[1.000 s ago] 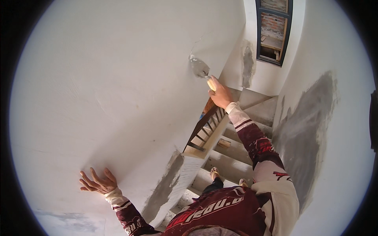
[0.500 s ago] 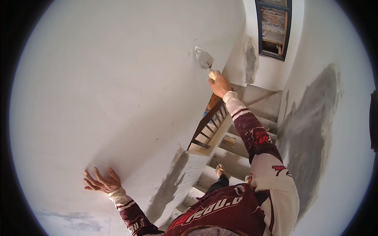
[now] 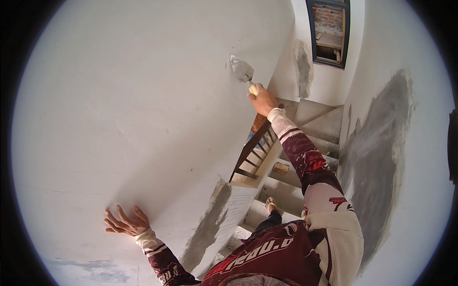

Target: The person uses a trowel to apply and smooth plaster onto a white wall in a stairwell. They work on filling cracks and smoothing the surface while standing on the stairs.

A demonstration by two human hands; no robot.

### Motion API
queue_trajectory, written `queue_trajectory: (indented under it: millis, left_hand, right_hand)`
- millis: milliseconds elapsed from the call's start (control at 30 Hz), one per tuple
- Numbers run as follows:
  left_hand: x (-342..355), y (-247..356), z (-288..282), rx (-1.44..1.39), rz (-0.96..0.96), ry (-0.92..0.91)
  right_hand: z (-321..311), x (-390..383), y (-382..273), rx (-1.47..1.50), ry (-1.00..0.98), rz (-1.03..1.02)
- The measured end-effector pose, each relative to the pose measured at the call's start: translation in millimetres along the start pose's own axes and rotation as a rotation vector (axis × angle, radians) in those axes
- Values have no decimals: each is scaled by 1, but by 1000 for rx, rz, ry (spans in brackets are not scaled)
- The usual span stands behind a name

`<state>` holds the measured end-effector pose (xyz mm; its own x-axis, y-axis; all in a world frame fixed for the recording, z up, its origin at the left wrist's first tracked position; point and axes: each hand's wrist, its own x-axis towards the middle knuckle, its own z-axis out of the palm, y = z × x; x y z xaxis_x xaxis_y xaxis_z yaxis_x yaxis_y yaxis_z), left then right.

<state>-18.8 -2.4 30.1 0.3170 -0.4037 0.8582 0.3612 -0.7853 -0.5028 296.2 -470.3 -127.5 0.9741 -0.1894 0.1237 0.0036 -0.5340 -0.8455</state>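
My right hand [image 3: 263,101] is closed round the light handle of a trowel [image 3: 242,70]. Its pointed metal blade, smeared with grey, lies against or very close to the white wall [image 3: 157,95], up where thin crack marks show. Lower on the left, my left hand [image 3: 126,221] holds nothing; its fingers are spread and rest on the same wall or just off it. Below the trowel, a dark wooden railing [image 3: 250,150] meets the wall's edge.
Concrete stairs [image 3: 281,188] run beneath me, with a small tan block [image 3: 281,167] on one step. Grey patches mark the right wall [image 3: 377,157], the lower left wall [image 3: 207,224] and the far wall [image 3: 303,69]. A dark-framed window [image 3: 329,31] sits at the top right.
The trowel and my right hand have shifted slightly left in the view. My left hand stays spread at the wall. The whole view has moved a little.
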Motion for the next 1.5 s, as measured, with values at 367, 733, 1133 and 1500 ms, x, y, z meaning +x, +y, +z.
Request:
queue_trajectory:
  millis: [367,733,1133,1500]
  left_hand:
    - [6,3,-4,-10,17,-1]
    - [3,5,2,-17,8,2]
    - [2,1,-2,-4,7,-13]
    - [-1,2,1,-13,5,-14]
  right_hand:
    - [7,-25,-4,51,-17,-10]
    - [48,-29,3,377,-57,111]
    - [50,-61,-40,645,-112,164]
    - [40,-13,-3,431,-40,117]
